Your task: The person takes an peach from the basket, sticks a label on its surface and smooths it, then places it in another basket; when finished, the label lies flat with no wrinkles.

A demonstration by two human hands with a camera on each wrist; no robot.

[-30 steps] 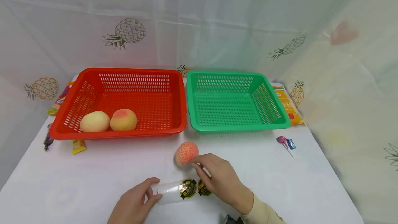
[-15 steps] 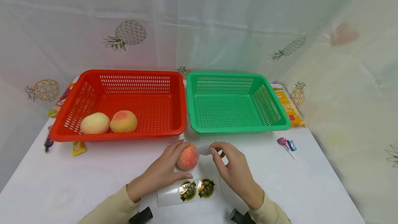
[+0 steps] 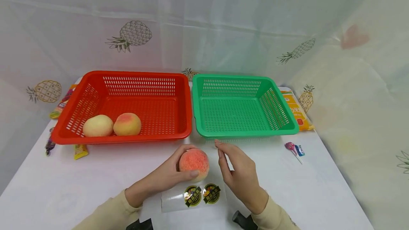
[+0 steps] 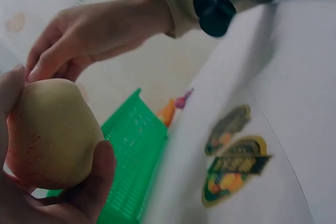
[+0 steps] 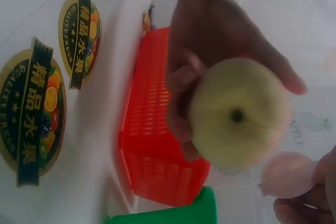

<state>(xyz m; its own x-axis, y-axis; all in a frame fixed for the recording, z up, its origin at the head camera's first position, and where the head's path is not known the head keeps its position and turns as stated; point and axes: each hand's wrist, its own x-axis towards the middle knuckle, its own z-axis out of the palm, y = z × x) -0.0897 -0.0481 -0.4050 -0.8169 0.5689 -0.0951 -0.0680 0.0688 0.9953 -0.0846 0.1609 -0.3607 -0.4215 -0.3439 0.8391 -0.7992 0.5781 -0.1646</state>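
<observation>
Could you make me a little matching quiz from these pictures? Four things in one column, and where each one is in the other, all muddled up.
Things:
1. Pinkish-red peach
2. Pale cream peach
3. Lollipop
4. Clear strip

Places:
A. Beside a small blue packet
B. On the white table, bearing two round dark labels
C. Held in the person's left grip
D. Inside the red basket

Right pairs: 1-C, 2-D, 3-A, 4-B
</observation>
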